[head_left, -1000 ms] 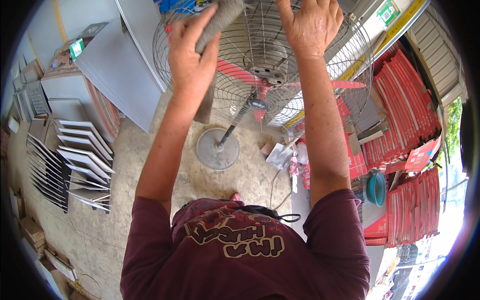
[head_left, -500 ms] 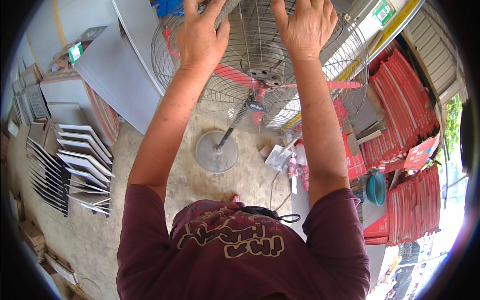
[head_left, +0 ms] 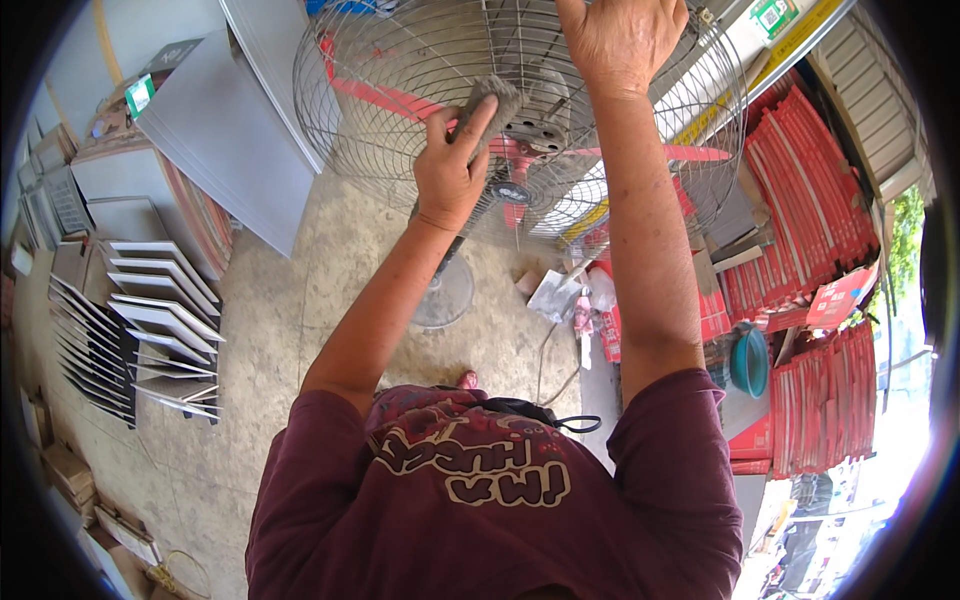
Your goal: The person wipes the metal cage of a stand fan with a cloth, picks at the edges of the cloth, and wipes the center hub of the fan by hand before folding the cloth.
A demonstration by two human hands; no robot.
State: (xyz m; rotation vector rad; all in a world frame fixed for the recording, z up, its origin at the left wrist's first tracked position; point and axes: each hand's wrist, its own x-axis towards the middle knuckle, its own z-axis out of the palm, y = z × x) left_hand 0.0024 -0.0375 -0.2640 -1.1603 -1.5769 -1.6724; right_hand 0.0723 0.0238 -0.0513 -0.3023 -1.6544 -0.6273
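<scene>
Cloth (head_left: 492, 100) in left hand (head_left: 450, 165) against fan grille (head_left: 400, 60)

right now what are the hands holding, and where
Left hand pinches a grey rag by its lower end, against the fan's wire guard. Right hand grips the guard's upper wires.

The person wears a dark maroon short-sleeved T-shirt (head_left: 500, 510) with large cream block lettering outlined in dark across the chest. The sleeves end above the elbows, leaving both forearms bare. A thin black cord (head_left: 560, 424) lies looped at the collar. The left hand (head_left: 450, 170) and right hand (head_left: 620, 40) carry no gloves
</scene>
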